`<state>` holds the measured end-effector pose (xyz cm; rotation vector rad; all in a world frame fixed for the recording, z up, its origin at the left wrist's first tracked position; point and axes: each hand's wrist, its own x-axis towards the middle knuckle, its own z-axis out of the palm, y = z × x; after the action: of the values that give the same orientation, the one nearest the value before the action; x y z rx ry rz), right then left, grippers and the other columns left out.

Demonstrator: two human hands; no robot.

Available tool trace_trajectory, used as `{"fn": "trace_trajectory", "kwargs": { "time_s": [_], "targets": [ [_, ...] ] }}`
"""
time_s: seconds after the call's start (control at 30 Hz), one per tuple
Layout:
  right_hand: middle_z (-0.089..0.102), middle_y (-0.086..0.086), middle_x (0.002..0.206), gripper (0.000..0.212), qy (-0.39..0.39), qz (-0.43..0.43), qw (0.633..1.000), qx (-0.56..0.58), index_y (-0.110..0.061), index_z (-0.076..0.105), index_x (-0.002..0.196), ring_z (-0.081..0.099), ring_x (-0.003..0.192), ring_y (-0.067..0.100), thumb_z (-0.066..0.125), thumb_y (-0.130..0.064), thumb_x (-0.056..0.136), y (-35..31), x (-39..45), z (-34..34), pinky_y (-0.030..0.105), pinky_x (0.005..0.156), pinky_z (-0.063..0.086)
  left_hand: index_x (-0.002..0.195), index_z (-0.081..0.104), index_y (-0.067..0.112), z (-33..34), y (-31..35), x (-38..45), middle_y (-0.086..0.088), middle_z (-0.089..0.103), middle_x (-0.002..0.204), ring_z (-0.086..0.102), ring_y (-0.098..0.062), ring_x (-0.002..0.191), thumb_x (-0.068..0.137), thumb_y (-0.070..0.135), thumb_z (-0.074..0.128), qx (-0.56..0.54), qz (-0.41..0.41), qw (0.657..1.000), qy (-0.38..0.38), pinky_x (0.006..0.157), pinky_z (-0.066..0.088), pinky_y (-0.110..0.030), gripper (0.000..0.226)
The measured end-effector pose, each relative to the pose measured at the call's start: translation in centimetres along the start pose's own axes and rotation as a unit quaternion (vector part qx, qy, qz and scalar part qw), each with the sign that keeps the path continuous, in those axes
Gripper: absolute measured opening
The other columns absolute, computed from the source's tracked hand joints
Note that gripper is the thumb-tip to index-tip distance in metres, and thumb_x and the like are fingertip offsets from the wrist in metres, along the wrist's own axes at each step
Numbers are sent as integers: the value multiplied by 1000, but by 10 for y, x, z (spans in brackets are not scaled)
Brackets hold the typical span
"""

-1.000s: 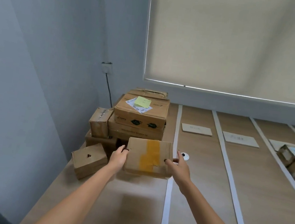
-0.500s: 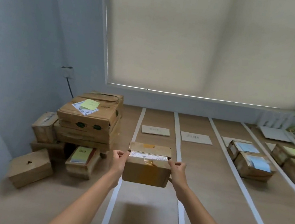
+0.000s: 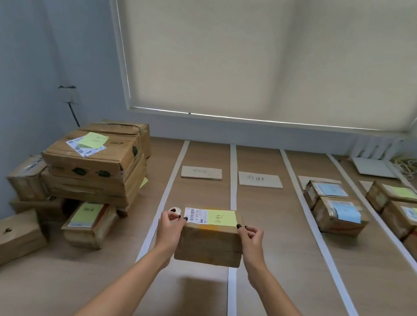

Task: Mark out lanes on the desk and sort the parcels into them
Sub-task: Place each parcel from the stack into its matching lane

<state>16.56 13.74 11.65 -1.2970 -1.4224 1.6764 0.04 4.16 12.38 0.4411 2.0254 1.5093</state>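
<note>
Holding 1 cardboard parcel (image 3: 209,241) above the desk (image 3: 277,288), over the lane between 2 white tape strips (image 3: 162,199). My left hand (image 3: 170,228) grips its left end, my right hand (image 3: 251,241) its right end, fingers curled onto the top edge. Top face: 1 barcode label (image 3: 195,215), 1 yellow note (image 3: 221,217). Unsorted boxes (image 3: 93,166) stacked at left; sorted parcels (image 3: 338,215) in the lanes at right.

we see a brown parcel (image 3: 209,241) with a yellow note (image 3: 221,217) and white barcode label (image 3: 196,215); white tape lanes (image 3: 232,173) stripe the tan desk (image 3: 283,248).
</note>
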Motion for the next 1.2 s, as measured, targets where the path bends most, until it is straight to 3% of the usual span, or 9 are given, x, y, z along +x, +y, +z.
{"fn": "trace_trajectory", "kwargs": {
  "time_s": [0.13,0.23,0.37,0.53,0.77,0.9,0.97,1.07,1.2],
  "targets": [
    [48,3,119,34,10,3,1000,-19,-19,38,125,48,103,14,51,-18,93,3,9,-13,23,70,41,135,35,22,12,1,10,-4,44,139,46,-17,119,95,13,49,8,1,999,-49,83,45,-25,44],
    [47,7,130,43,14,4,999,-44,-17,42,132,47,113,16,47,-5,92,5,16,-22,22,75,42,143,28,23,22,1,12,-4,40,146,43,-18,129,94,0,45,17,3,996,-86,90,50,-28,56],
    [45,8,135,46,18,0,998,-58,-17,39,139,45,118,16,49,-8,95,5,23,-27,16,73,46,145,26,23,33,-1,16,-4,39,147,42,-19,131,92,-7,43,24,13,993,-112,100,47,-39,63],
    [45,9,136,47,15,-11,997,-70,-16,41,139,45,120,17,49,-5,94,6,30,-26,13,69,45,143,29,22,37,-3,26,-4,42,144,46,-10,114,90,-11,41,19,16,993,-118,79,50,-24,63],
    [47,8,134,44,15,-29,996,-77,-18,46,136,44,112,11,52,-9,93,7,39,-27,22,83,45,142,30,23,45,-3,36,-5,45,142,46,-10,111,91,-2,51,21,6,992,-120,70,49,-15,61],
    [47,7,134,45,27,-24,996,-77,-20,45,136,45,118,15,54,-10,93,8,45,-28,27,87,44,144,30,18,50,-3,39,-6,44,142,44,-19,127,91,11,57,40,0,993,-111,92,46,-29,60],
    [47,7,133,46,41,-19,996,-72,-19,44,136,46,118,16,55,-10,92,9,50,-30,28,86,44,140,37,13,54,-6,41,-7,46,140,46,-21,125,92,16,56,65,-8,991,-116,97,45,-33,52],
    [49,7,133,47,59,-9,996,-65,-19,45,136,47,119,20,56,-11,92,13,56,-38,33,89,46,128,54,15,63,-11,42,-6,55,129,52,-15,112,94,21,52,91,2,986,-140,81,46,-21,34],
    [45,4,135,52,79,0,995,-62,-21,43,140,46,121,20,56,-11,91,19,66,-55,37,94,46,128,56,16,83,-14,42,-1,61,124,54,-12,108,95,19,50,71,-4,982,-174,67,45,-13,33]
  ]
}}
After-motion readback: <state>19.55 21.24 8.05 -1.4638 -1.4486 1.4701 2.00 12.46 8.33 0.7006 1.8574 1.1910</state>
